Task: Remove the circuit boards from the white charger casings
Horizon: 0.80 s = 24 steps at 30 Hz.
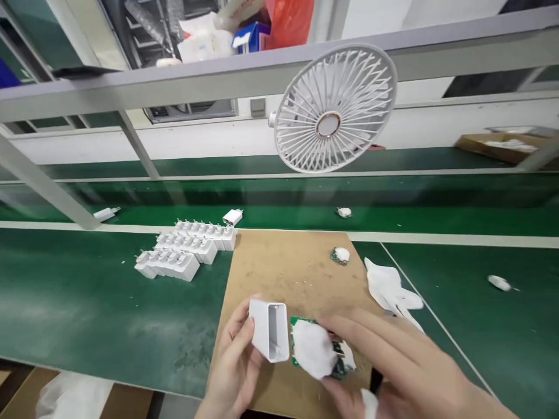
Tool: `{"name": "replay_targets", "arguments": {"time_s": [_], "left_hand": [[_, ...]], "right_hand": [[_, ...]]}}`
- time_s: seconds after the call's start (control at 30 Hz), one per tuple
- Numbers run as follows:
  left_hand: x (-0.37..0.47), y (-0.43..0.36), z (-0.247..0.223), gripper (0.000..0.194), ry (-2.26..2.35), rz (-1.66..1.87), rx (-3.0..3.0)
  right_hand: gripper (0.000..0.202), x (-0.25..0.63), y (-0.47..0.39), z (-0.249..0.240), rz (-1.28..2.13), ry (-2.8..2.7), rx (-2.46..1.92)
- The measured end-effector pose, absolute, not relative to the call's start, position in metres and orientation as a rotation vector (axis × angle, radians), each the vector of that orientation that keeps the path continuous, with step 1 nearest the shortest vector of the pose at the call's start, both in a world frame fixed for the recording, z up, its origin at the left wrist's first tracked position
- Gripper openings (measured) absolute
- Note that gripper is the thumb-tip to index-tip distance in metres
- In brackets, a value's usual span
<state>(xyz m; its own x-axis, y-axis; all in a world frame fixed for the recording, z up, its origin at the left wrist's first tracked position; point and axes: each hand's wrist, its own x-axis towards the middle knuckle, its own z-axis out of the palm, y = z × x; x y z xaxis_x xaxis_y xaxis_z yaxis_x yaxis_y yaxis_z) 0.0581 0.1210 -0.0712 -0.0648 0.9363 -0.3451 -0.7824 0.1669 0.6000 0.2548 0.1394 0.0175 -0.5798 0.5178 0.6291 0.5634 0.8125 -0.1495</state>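
Observation:
My left hand [238, 355] is closed around a white plastic charger housing [261, 329], its open end turned to the right. In my right hand [393, 355] is a green circuit board [294, 355] with a large white pad or blob [312, 349] on its face. The board's left edge is just beside the housing's opening, outside it. Some of the board and the fingertips behind it are hidden. Another small board with a white top [339, 255] lies farther back on the brown board [271, 262].
Rows of white chargers [174, 253] stand at the left, pins up. A white fan [329, 116] hangs from the shelf rail. White sheet pieces [388, 285] lie right of the brown board. Behind are a loose charger [233, 217] and a small part [343, 212].

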Motion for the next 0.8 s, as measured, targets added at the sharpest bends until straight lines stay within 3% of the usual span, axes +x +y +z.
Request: {"name": "replay_targets", "arguments": {"time_s": [0.8], "left_hand": [[0.072,0.110,-0.074,0.033,0.908,1.354,0.269]], "right_hand": [[0.029,0.252,0.139,0.015,-0.239,-2.599,-0.785]]}}
